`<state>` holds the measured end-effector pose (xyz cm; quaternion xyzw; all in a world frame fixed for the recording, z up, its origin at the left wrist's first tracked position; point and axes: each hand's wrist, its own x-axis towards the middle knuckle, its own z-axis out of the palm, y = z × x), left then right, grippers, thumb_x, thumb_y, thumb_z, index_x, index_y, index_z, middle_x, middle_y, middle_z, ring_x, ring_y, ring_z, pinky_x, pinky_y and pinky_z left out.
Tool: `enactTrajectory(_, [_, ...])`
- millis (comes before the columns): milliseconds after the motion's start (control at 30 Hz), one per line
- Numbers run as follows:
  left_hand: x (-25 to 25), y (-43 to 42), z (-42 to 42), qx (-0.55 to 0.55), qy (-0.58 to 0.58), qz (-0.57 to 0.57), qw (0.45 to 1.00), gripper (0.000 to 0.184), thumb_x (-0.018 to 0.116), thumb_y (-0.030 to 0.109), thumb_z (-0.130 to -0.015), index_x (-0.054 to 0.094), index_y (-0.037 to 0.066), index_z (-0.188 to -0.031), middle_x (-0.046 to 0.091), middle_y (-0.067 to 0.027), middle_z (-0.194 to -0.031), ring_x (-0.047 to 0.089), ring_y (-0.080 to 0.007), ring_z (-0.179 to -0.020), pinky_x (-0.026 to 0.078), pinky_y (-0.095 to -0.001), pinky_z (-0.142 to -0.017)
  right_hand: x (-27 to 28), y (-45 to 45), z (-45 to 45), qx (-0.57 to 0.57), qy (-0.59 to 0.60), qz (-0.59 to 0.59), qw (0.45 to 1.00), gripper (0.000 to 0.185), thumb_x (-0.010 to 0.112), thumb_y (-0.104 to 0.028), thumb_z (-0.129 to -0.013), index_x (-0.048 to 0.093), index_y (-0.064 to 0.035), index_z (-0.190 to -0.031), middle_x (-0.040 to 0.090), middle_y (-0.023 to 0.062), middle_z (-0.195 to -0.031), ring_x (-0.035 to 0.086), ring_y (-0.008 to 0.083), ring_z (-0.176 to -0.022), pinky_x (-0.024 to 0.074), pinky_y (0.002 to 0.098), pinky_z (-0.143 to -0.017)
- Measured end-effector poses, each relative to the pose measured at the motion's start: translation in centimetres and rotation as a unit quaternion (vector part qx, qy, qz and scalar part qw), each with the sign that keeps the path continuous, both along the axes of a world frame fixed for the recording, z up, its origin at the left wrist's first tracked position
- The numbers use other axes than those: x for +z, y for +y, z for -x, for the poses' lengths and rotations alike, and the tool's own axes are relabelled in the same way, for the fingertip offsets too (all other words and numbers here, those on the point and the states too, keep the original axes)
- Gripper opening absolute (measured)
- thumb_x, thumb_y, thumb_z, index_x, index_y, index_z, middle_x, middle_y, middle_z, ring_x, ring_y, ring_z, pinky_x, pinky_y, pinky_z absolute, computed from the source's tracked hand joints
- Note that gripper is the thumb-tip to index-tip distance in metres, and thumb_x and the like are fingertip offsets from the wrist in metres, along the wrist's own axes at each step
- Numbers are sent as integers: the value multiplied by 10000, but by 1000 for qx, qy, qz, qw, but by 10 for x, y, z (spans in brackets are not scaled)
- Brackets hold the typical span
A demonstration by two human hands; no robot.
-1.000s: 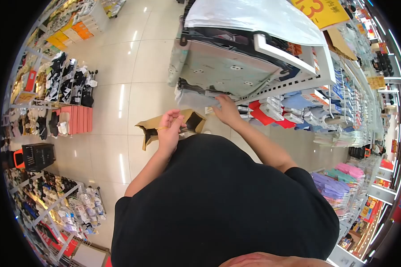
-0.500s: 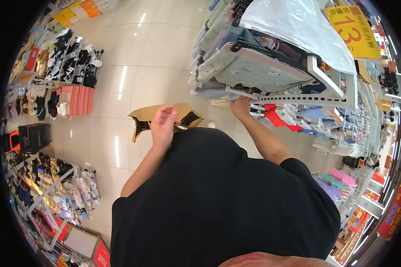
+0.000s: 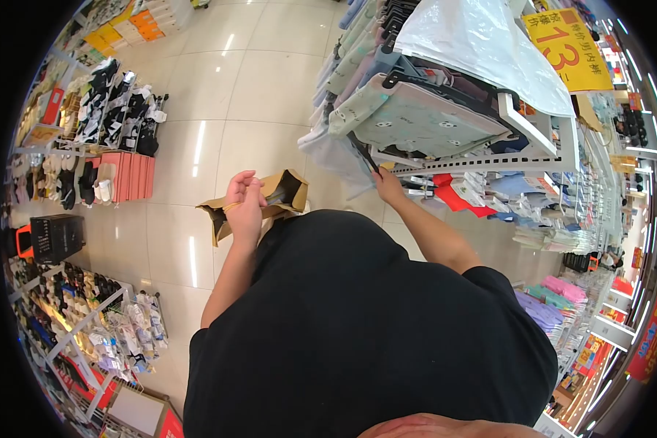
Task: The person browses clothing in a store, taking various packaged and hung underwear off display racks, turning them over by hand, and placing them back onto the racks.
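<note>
My left hand (image 3: 244, 198) carries a brown paper bag (image 3: 288, 188); its cord handle crosses the hand near the base of the thumb, and the fingers are curled. The bag's mouth gapes, with a dark interior. At the end of the clothes rack, my right hand (image 3: 389, 185) is closed around a thin black hanger (image 3: 365, 157). Pale, see-through wrapped clothing (image 3: 332, 157) hangs just left of that hanger. Above it, a pale green patterned garment (image 3: 423, 120) hangs on the rack, in front of more hung clothes.
A white metal rack frame (image 3: 489, 164) extends right from my right hand. White plastic sheeting (image 3: 482, 55) covers the rack top beside a yellow price sign (image 3: 568, 51). Sock displays (image 3: 117, 109) line the left side of the tiled floor (image 3: 259, 95). A black basket (image 3: 57, 237) stands there.
My right hand has drawn slightly left and down, and the black hanger now shows in it. The pale wrapped clothing has swung out leftward. My left hand and the bag have shifted left.
</note>
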<state>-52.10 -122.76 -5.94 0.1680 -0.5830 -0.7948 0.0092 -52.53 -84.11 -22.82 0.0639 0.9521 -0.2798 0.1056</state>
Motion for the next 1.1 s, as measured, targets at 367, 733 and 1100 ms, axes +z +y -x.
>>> enactTrajectory(367, [-17,-20,10,-34,52,125,990,380,598,77,-913,499,20,-1275,558,-43,-1125,557,-43,-594,485,-193,-546,142,-59,26,130,-102,215,962,290,547,-308,-934,668,-47,-968,643,75,-751,583,172,-670,452,297,-627])
enactTrajectory(733, [29,-35,22,-332,2,-25,943,479,643,24,-871,454,-7,-1310,604,-5,-804,529,-42,-574,427,-165,-505,262,-56,24,-36,-150,417,896,117,605,-176,-927,621,-61,-936,596,-23,-708,533,46,-620,422,203,-575])
enactTrajectory(1100, [34,-27,27,-355,16,-25,935,585,601,12,-842,365,59,-1375,636,-44,-859,606,-92,-599,374,-170,-500,275,-30,-38,-97,-204,741,632,408,376,-311,-1018,496,-7,-1263,590,287,-1166,613,327,-1063,505,404,-897])
